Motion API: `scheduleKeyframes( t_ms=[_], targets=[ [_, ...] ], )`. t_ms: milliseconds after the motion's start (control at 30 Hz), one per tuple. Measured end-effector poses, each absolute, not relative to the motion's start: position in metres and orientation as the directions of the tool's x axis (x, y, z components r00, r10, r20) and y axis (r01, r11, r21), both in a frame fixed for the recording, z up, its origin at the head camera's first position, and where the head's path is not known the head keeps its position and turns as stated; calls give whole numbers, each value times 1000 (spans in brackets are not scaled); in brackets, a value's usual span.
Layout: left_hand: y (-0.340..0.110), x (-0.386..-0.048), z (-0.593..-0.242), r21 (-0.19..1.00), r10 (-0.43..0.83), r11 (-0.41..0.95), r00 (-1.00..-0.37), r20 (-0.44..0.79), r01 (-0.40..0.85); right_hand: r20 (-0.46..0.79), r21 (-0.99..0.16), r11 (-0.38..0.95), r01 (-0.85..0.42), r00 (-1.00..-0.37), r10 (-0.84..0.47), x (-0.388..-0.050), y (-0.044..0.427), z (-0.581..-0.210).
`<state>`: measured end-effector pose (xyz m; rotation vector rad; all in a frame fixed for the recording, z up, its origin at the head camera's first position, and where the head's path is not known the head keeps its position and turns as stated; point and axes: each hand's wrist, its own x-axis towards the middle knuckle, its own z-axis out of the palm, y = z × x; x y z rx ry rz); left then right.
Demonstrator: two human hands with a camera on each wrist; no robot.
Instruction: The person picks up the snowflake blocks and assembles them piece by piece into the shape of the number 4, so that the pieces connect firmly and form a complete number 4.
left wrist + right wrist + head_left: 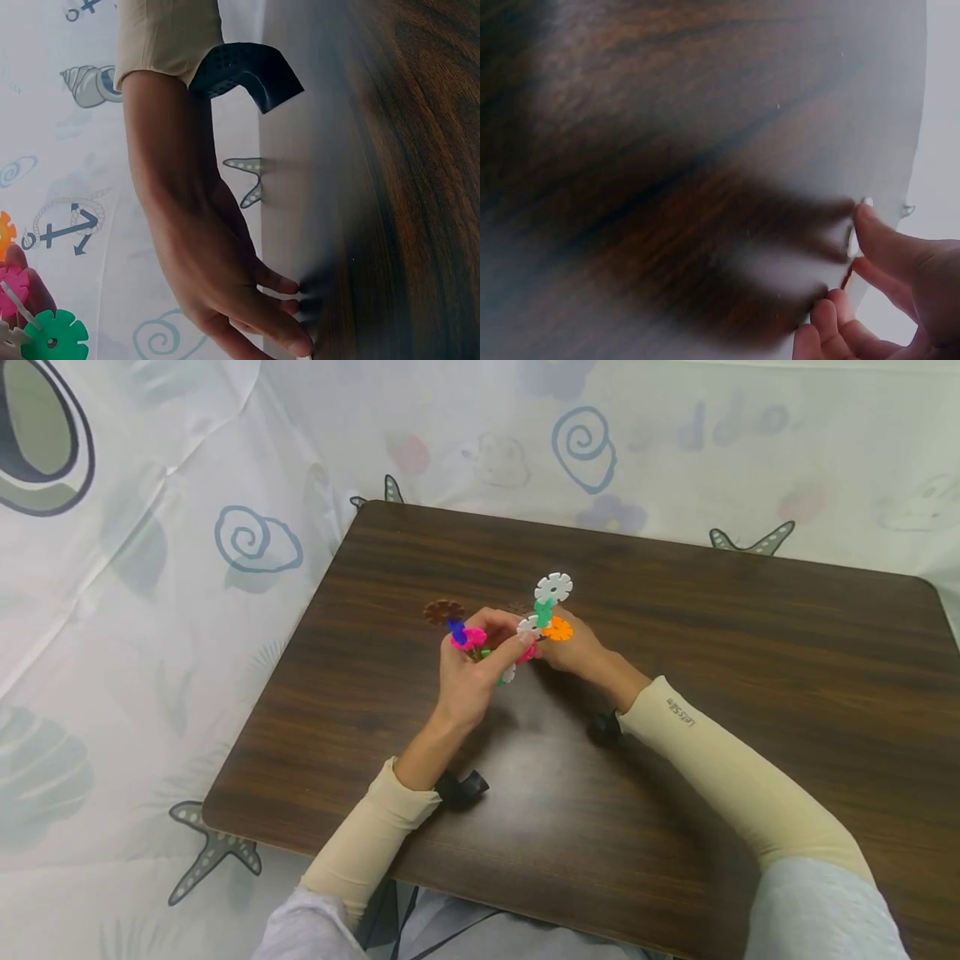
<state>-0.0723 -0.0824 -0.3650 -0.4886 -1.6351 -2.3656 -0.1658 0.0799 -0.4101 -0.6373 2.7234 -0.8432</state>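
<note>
My left hand (pixel 463 683) holds a joined piece of notched plastic discs. It includes a brown disc (pixel 442 612), a pink disc (pixel 470 638), an orange disc (pixel 557 629) and a white disc (pixel 553 588). A green disc (pixel 66 335) of it shows in the left wrist view's lower corner. Beyond the joined piece, my right hand (pixel 576 647) is low at the tabletop, its fingertips hidden in the head view. The right wrist view has its thumb and forefinger pinching a loose white disc (pixel 852 241), seen edge-on. A thin brown edge (pixel 847 276) shows below the forefinger.
The dark wood table (pixel 750 652) has rounded corners and spreads around both hands. Patterned pale cloth (pixel 450 435) hangs behind it and at the left. A black wrist mount (pixel 461 789) sits under the left wrist, with another (pixel 603 728) under the right.
</note>
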Motion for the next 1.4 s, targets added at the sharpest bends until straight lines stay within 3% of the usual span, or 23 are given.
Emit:
scheduleKeyframes(
  t_ms=[233,633,800,1133,1400],
  targets=[
    [-81,-71,-366,865,-5,-347,-923,386,364,-12,-501,732,-463,-841,-541,-161,76,-412],
    [-84,-70,-368,875,10,-323,-923,384,360,-136,-587,762,-273,-895,-425,-147,91,-391],
    [-86,-71,-368,876,5,-329,-927,375,352,-47,-645,709,-284,-912,-408,-134,103,-371],
    [-90,-73,-369,893,-38,-305,-941,335,330,180,-775,559,-296,-950,-254,-100,113,-352],
    [-91,-75,-367,884,-51,-309,-935,352,350,401,-805,421,-418,-907,-133,-79,113,-344]
  ],
)
